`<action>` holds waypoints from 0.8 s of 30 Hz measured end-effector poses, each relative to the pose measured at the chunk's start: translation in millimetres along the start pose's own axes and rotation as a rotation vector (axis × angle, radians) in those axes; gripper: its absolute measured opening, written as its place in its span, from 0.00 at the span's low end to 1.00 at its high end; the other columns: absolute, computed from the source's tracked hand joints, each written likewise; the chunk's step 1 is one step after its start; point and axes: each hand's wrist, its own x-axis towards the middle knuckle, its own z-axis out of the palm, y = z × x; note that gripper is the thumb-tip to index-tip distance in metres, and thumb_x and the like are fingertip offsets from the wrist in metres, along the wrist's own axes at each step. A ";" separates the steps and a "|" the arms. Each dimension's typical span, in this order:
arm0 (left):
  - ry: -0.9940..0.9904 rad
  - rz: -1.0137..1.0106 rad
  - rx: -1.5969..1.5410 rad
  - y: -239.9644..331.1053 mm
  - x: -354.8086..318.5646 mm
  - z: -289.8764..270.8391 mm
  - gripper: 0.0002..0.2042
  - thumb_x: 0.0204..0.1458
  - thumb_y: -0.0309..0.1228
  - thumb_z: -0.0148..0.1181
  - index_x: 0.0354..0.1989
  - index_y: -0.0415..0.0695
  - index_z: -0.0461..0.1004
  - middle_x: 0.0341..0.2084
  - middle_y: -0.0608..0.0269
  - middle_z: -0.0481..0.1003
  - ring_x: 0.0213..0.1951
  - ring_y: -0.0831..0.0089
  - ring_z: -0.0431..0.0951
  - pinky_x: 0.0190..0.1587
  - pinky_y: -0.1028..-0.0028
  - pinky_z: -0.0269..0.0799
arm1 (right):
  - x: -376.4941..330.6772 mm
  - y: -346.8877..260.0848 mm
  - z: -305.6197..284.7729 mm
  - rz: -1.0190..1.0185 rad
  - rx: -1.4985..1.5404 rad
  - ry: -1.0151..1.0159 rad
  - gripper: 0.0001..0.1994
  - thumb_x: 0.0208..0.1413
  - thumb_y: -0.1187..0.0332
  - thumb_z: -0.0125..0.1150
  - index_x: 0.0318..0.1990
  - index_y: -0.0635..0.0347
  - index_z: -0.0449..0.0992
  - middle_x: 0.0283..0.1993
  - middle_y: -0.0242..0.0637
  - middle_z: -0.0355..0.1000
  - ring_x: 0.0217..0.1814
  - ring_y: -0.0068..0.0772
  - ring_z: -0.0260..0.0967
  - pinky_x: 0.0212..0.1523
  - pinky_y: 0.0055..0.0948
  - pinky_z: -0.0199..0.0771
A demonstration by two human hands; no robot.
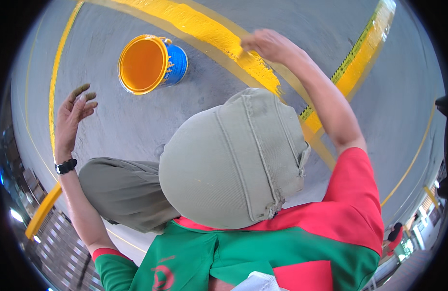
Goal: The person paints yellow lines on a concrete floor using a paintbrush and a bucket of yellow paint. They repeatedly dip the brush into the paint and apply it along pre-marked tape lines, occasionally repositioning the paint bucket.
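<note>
Over a band of wet yellow paint (204,30) on the grey floor, my right hand (270,46) is closed in a pinch. It is blurred, and whatever its fingers grip is mostly hidden; a small yellowish-brown bit shows under the fingertips. Left of the band stands a blue bucket (176,65) with a yellow-coated rim and an orange-yellow inside, its mouth turned toward me. My left hand (77,110) is raised to the left of the bucket, touching nothing. Its fingers are apart, with dark yellowish stains on them.
My bent knees in grey-green trousers (224,160) fill the middle. Yellow-and-black tape (352,56) edges another yellow band on the right. A thin yellow line (60,63) runs along the left, with a yellow rail (43,211) lower down. Someone in red (393,238) is far right.
</note>
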 end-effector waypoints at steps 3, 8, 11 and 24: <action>0.037 0.012 0.052 -8.9 -6.5 -4.1 0.23 0.67 0.42 0.54 0.65 0.42 0.68 0.49 0.55 0.79 0.46 0.75 0.81 0.52 0.75 0.76 | 53.0 7.5 24.3 -0.122 -0.039 0.228 0.13 0.61 0.76 0.51 0.47 0.53 0.79 0.38 0.42 0.79 0.44 0.47 0.76 0.45 0.42 0.76; 0.115 0.006 0.075 -23.2 -17.4 -14.7 0.23 0.66 0.43 0.54 0.64 0.42 0.69 0.48 0.56 0.79 0.46 0.76 0.81 0.52 0.76 0.76 | -6.1 1.3 48.7 -0.033 -0.025 0.007 0.15 0.58 0.78 0.52 0.49 0.50 0.79 0.39 0.39 0.78 0.46 0.44 0.76 0.47 0.43 0.76; 0.116 0.015 0.117 -28.0 -19.2 -20.8 0.22 0.67 0.42 0.53 0.64 0.42 0.69 0.48 0.56 0.79 0.45 0.76 0.81 0.52 0.76 0.76 | -61.5 -6.3 21.6 0.008 -0.083 -0.177 0.20 0.59 0.78 0.53 0.57 0.45 0.77 0.37 0.36 0.79 0.44 0.40 0.75 0.48 0.40 0.76; -0.738 -0.041 0.606 -156.7 90.1 49.5 0.16 0.63 0.41 0.55 0.41 0.39 0.80 0.25 0.60 0.81 0.25 0.73 0.78 0.33 0.73 0.77 | -113.5 -34.0 25.1 0.151 -0.045 -0.059 0.17 0.57 0.75 0.58 0.53 0.51 0.79 0.39 0.43 0.79 0.45 0.49 0.75 0.48 0.42 0.75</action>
